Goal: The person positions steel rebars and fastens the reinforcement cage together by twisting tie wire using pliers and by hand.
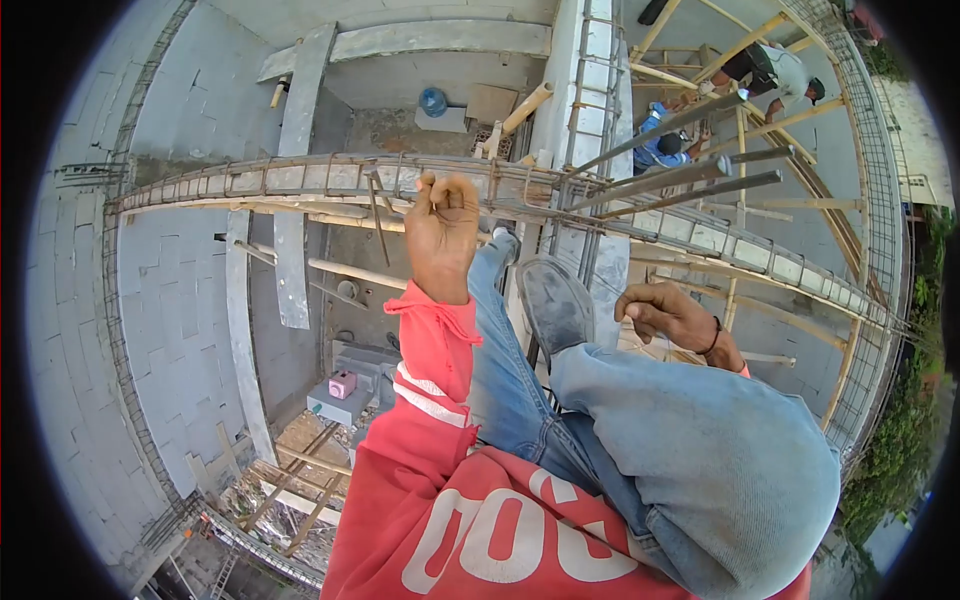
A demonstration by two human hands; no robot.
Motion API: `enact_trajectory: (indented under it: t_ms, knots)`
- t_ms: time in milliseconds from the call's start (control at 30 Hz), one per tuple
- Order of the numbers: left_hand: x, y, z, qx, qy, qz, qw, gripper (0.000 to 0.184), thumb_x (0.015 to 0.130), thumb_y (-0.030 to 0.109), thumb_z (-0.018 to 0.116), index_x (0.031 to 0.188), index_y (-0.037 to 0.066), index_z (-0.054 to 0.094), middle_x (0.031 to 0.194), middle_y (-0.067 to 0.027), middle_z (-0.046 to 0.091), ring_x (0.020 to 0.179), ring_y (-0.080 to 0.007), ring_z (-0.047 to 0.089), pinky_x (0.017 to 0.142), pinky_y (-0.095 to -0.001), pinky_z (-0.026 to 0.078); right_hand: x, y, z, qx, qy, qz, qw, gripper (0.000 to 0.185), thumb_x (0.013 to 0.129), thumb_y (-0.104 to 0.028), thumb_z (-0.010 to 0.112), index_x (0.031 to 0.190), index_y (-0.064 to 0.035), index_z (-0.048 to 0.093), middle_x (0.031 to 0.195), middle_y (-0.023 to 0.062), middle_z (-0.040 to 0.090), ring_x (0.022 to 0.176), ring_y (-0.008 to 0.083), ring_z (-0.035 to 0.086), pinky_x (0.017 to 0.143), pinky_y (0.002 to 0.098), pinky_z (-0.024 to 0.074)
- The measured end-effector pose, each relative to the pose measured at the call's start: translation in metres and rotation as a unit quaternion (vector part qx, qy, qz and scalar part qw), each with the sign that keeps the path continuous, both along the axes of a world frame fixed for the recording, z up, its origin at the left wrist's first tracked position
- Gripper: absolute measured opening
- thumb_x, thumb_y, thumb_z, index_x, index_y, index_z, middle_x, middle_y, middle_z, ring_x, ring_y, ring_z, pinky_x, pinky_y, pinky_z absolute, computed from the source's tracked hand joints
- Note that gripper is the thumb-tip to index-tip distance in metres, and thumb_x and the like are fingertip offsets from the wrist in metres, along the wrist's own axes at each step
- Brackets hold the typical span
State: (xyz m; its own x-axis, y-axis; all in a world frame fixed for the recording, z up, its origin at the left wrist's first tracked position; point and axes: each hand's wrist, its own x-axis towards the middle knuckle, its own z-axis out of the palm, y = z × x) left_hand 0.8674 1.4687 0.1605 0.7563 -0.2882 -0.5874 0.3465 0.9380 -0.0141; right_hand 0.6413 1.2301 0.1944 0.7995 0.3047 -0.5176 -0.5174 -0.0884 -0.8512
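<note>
Left: a blockwork wall (pixel 165 340) rises at the far left, and a rebar cage (pixel 330 178) starts from its edge. The cage is the principal thing in the view; its long axis runs left to right across the far side of the wearer, bending nearer at the right. One pink box (pixel 343 384) sits low among the clutter, and one blue water jug (pixel 432 102) stands beyond the cage.

Centre: the left hand (pixel 442 235), palm toward the wearer, has its fingers curled and thumb drawn in; whether they grip anything cannot be told. The cage lies directly at and just beyond these fingertips, so this hand is the nearer of the two; contact is not certain. Two shoes are visible, the larger in view being the right shoe (pixel 555 300).

Right: the right hand (pixel 668 318), beside the bent knee (pixel 720 420), has its fingers bunched as in a pinch; whether a thin wire lies between them cannot be told. From here the cage lies farther off, with a gap. At least four steel bars (pixel 665 183) project beyond it, and two co-workers, one in blue (pixel 662 148) and one in a pale shirt (pixel 790 75), occupy the far right among timber poles (pixel 742 165)
</note>
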Motion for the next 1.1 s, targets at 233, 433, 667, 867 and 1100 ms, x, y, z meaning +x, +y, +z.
enact_trajectory:
  t_ms: [233, 433, 667, 867, 1100]
  knots:
    - [0.022, 0.006, -0.032, -0.077, -0.095, -0.062, 0.991, 0.014, 0.105, 0.015, 0.044, 0.093, 0.011, 0.051, 0.068, 0.0019, 0.042, 0.053, -0.008, 0.037, 0.046, -0.0226, 0.031, -0.02, -0.007, 0.002, -0.302, -0.254, 0.046, 0.917, 0.016, 0.103, -0.01, 0.051, 0.108, -0.0024, 0.063, 0.064, 0.0001, 0.053, 0.06, 0.0076, 0.052, 0.058, 0.0252, 0.0439]
    - [0.045, 0.026, -0.049, -0.036, -0.147, -0.029, 0.988, 0.015, 0.106, 0.017, 0.04, 0.096, 0.009, 0.05, 0.066, 0.0013, 0.037, 0.051, -0.0096, 0.028, 0.043, -0.0244, 0.025, -0.051, -0.037, 0.012, -0.08, -0.013, -0.191, 0.978, 0.03, 0.103, -0.026, 0.052, 0.098, -0.001, 0.068, 0.064, -0.0046, 0.038, 0.056, 0.0049, 0.029, 0.05, 0.0252, 0.0253]
    - [-0.03, -0.021, -0.034, 0.192, -0.177, -0.156, 0.953, 0.02, 0.105, 0.024, 0.049, 0.1, 0.008, 0.06, 0.073, 0.0025, 0.051, 0.072, -0.0126, 0.052, 0.074, -0.0288, 0.044, -0.134, -0.08, -0.078, -0.311, -0.032, -0.095, 0.945, 0.025, 0.1, -0.024, 0.055, 0.095, -0.0058, 0.072, 0.064, 0.0013, 0.052, 0.059, 0.0152, 0.049, 0.057, 0.0334, 0.0395]
    - [-0.098, -0.027, -0.071, 0.28, -0.206, -0.354, 0.868, 0.024, 0.104, 0.028, 0.053, 0.1, 0.006, 0.062, 0.081, 0.0003, 0.058, 0.081, -0.0158, 0.061, 0.079, -0.0294, 0.048, -0.13, -0.072, -0.076, -0.553, 0.122, 0.152, 0.81, 0.033, 0.086, -0.002, 0.053, 0.115, -0.0122, 0.067, 0.118, 0.0168, 0.063, 0.117, 0.0363, 0.056, 0.096, 0.0451, 0.0467]
    - [-0.113, -0.041, -0.052, 0.245, -0.203, -0.376, 0.87, 0.028, 0.102, 0.025, 0.057, 0.111, -0.001, 0.063, 0.085, -0.0024, 0.062, 0.087, -0.0197, 0.07, 0.073, -0.0282, 0.055, 0.026, 0.044, -0.036, -0.14, -0.171, -0.133, 0.966, 0.04, 0.097, -0.023, 0.062, 0.128, 0.0003, 0.054, 0.099, 0.0151, 0.068, 0.086, 0.0269, 0.067, 0.078, 0.0365, 0.052]
